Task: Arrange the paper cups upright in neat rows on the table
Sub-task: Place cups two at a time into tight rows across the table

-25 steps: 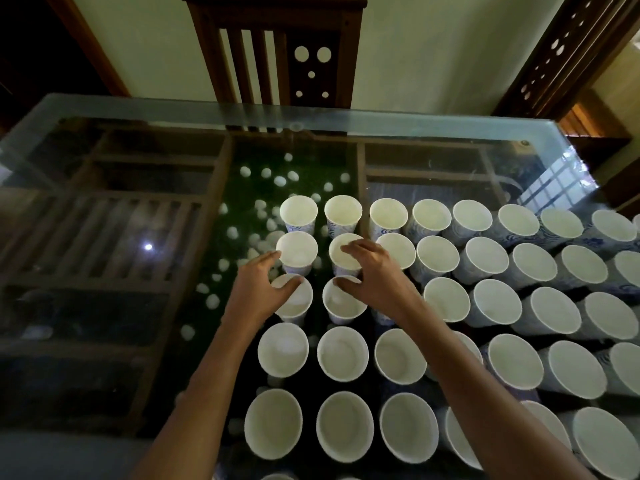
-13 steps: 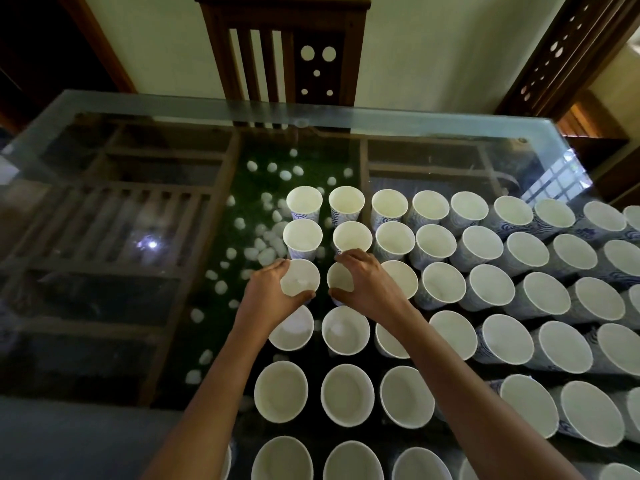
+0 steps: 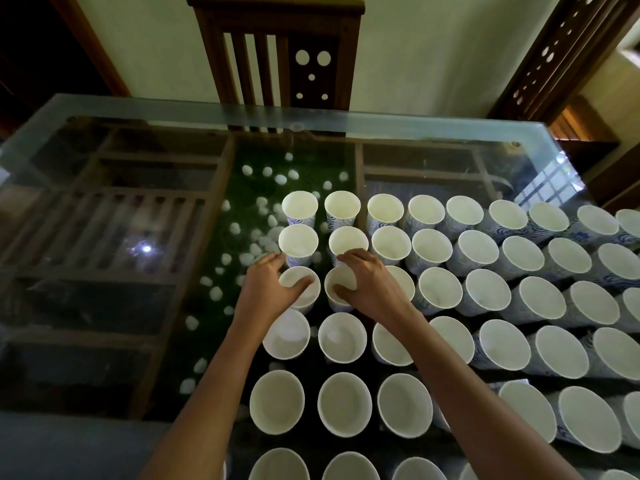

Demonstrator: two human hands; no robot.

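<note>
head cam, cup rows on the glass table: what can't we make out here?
Head view only.
- right cup, far rim: under the right hand.
- left cup, left wall: behind the left hand.
- third-column cup: mostly behind the right wrist.
- nearest row: cut by the bottom edge.
- blue print: too small.

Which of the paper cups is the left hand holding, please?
The leftmost cup in the third row from the far edge; the thumb of the left hand lies across its mouth. The right hand holds its neighbour.
</note>
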